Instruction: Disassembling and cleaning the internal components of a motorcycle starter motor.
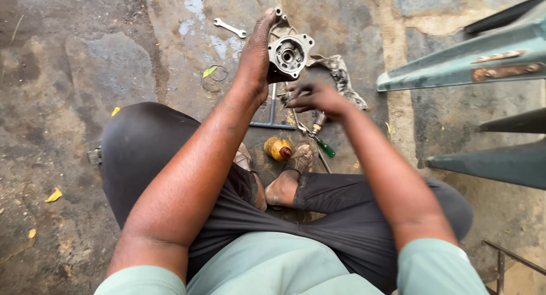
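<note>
**Housing Held Up, Free Hand Just Below**

While we sit on the concrete floor with legs folded, our left hand holds a grey metal housing up in front of us, its fingers clamped around the left edge, thumb at the back. The housing's round bore faces us, and its long axis runs roughly from 11 to 5 o'clock. Our right hand hovers just below it, at about 5 o'clock from the casting, blurred; its fingers look loosely bunched, but we cannot tell whether they pinch anything. That right hand is the nearer free one, with the bore lying up toward 11 o'clock from its fingertips.

On the floor beneath sit a T-handle wrench, a green-handled screwdriver, a yellow can and a dirty rag. A spanner lies farther out at 12 o'clock, well apart.
</note>
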